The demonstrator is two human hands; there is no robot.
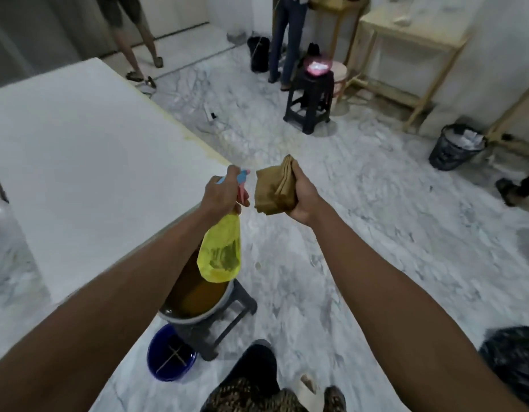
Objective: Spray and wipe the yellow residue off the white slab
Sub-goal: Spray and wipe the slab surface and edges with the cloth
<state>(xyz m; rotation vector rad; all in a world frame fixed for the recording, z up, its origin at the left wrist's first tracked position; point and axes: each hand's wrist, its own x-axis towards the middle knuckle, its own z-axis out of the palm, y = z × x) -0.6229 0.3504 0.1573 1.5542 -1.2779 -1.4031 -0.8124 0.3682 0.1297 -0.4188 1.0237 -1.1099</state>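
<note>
Left hand: my left hand (224, 193) is wrapped round the neck of the yellow spray bottle (220, 252), fingers closed on the pink trigger below the blue nozzle (242, 176).
Spray bottle: it hangs tilted, body toward me and nozzle pointing away, just off the near corner of the slab; some liquid shows in its lower part.
Right hand: my right hand (302, 200) is closed on a folded brown cloth (276, 185), thumb on top, palm turned inward.
Cloth: held in the air above the floor, just to the right of the nozzle and not touching it; its folds face away from me.
White slab: the white slab (88, 162) lies flat to my left and fills that side of the view; both hands are beyond its right edge.
Yellow residue: a pale yellow residue (198, 144) runs as a thin band along the slab's right edge toward the corner.
Basin: a round basin of brown liquid (195, 295) stands on a grey stool (227, 319) below the bottle.
Blue bucket: a blue bucket (169, 356) sits on the marble floor (361, 233) beside that stool.
Background: a dark stool (310, 99), a mesh wastebasket (456, 147) and two standing people at the far wall.
</note>
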